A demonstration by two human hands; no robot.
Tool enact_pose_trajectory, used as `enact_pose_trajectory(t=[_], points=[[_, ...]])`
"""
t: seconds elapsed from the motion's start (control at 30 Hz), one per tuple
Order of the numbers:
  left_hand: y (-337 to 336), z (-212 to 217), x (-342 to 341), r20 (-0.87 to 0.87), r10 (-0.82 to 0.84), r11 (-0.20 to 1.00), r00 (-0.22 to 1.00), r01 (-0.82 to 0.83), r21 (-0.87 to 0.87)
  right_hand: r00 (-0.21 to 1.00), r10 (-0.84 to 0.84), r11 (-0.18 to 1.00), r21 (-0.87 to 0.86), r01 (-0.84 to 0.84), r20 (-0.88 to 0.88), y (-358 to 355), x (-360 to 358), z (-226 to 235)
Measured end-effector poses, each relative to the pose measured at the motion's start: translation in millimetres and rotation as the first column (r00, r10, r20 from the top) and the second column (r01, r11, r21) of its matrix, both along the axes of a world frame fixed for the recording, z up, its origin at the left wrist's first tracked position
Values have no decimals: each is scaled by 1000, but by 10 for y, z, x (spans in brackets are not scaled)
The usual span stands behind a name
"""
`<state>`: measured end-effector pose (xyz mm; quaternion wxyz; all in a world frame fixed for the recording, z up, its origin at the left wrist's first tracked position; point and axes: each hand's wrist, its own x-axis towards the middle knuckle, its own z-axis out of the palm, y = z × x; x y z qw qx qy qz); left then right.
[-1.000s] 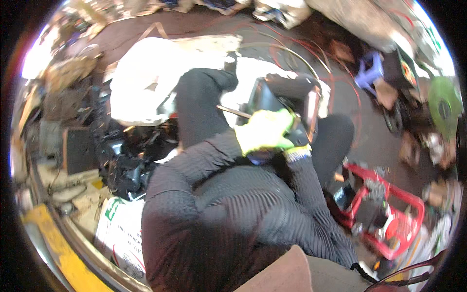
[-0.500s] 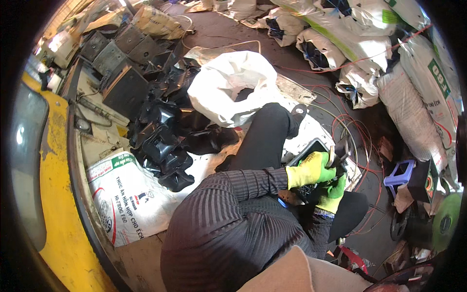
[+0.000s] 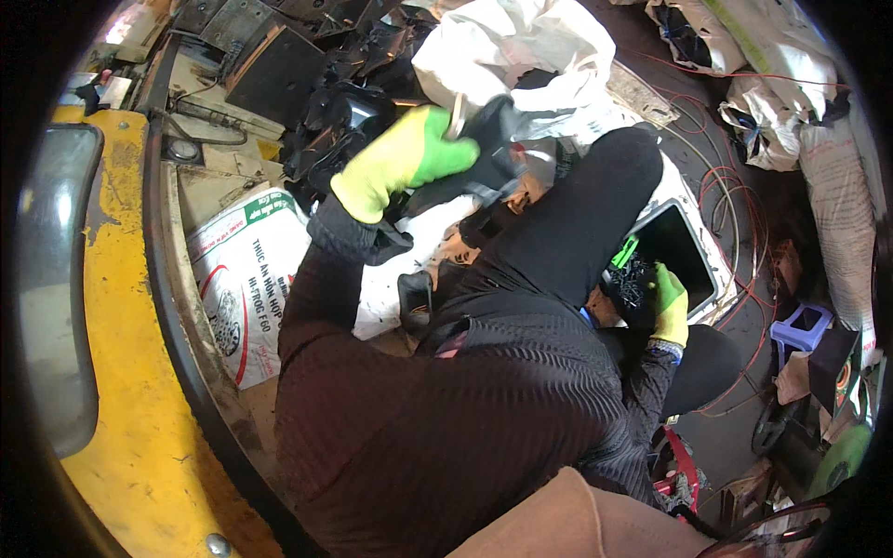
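Observation:
My left hand [image 3: 409, 158], in a yellow-green glove, is closed around a black plastic part [image 3: 493, 153], blurred by motion. A short pale stick-like piece [image 3: 458, 113] pokes up by its fingers; I cannot tell what it is. Below, the hand is near a heap of similar black plastic parts [image 3: 339, 126]. My right hand [image 3: 670, 302], gloved alike, is curled beside a black tray [image 3: 684, 242] at my right knee; its fingers are partly hidden and what they hold does not show. Dark plastic trimmings [image 3: 633, 284] and a bright green object [image 3: 624, 251] lie in the tray.
An open white sack [image 3: 521, 46] stands ahead. A printed white sack [image 3: 251, 288] lies left, beside a yellow machine panel [image 3: 116, 279]. Red cables [image 3: 744, 209] loop on the floor at right, near a purple plastic frame [image 3: 802, 325] and full sacks [image 3: 833, 186].
My left hand has swung away from my right hand, leftward and forward toward the heap, carrying a black plastic part. My right hand stays near the tray. The view has shifted.

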<state>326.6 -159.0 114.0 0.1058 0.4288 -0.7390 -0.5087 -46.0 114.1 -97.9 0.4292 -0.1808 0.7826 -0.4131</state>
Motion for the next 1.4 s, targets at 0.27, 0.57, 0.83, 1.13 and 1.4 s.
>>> enact_pose_trajectory(t=[0.27, 0.57, 0.83, 1.13, 1.4], points=[[468, -2216, 676, 567, -48, 961, 822, -116, 250, 997, 46, 996, 85, -41, -66, -37, -20, -153], [-1591, -3789, 881, 914, 242, -93, 326, 945, -313, 997, 54, 957, 287, -38, -48, 9, 244, 445], [-1712, -3975, 985, 837, -139, 668, 530, 674, -315, 957, 33, 954, 295, 56, -288, 16, 340, 488], [-638, -2116, -178, 46, -126, 821, 991, 130, -556, 883, -275, 882, -266, 390, 382, -47, 206, 507], [-759, -959, -1321, -1, -333, 758, 943, 267, -595, 547, 420, 675, -652, 345, 724, -183, 749, 966]])
